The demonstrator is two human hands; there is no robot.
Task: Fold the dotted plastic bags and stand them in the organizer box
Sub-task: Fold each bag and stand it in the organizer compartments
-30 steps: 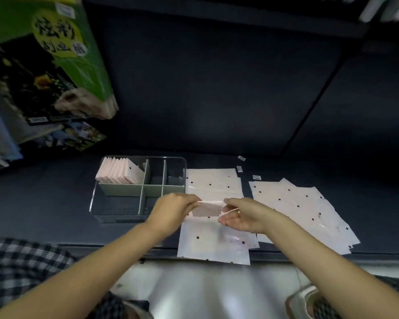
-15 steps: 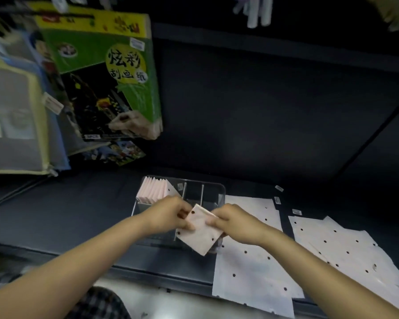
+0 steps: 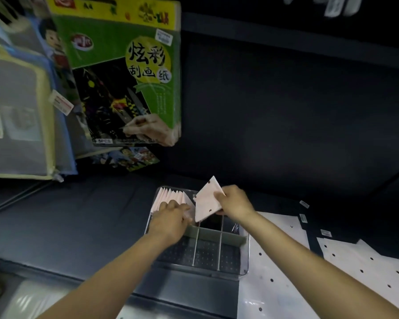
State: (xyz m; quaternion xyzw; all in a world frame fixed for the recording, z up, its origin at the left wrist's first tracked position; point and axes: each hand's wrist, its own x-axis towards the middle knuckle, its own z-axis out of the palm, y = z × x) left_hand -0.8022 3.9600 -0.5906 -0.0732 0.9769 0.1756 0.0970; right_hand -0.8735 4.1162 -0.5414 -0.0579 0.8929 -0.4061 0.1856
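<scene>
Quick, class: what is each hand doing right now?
Left hand: fingers pressing the row of folded bags in the organizer box.
Right hand: holding a folded dotted bag.

A stationery shop, by its look: at eleven o'clock packaged scratch-art paper point(image 3: 124, 72) with a price label hangs beside zip document pouches point(image 3: 16, 116) with a tag, above a dark display shelf point(image 3: 78, 217) carrying small shelf labels point(image 3: 304, 204).

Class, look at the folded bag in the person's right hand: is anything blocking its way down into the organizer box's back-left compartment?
Partly. The left hand rests on the row of folded bags already standing there; beside it the organizer box looks open below the held folded bag.
</scene>
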